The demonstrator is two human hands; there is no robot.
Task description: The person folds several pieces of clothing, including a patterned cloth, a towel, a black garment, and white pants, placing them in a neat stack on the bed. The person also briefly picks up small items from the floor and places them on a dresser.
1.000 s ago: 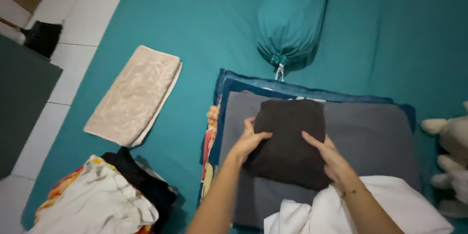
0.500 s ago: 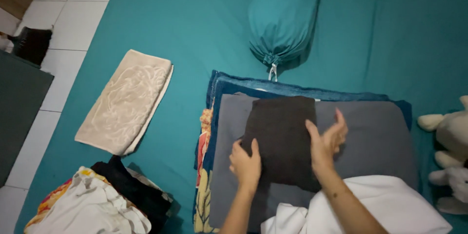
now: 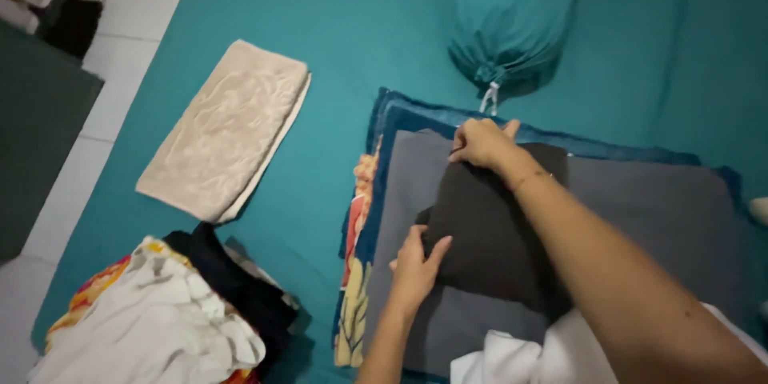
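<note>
Dim, even indoor light, no glare, soft shadow under bolster (image 3: 512, 24) & clothes pile (image 3: 160, 320), slight motion blur on right forearm (image 3: 616, 272), mild softness twd edges

Teal bedsheet (image 3: 336, 24) fills the view. White tiled floor (image 3: 120, 0) runs along nine to eleven o'clock, a dark cabinet edge (image 3: 32, 152) at nine. Teal bolster (image 3: 512, 16) lies at one o'clock. Light's soft, even.

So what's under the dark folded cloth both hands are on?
The dark folded cloth lies on a grey cloth, which tops a blue one and a floral edge. Anything directly beneath is covered.
</note>
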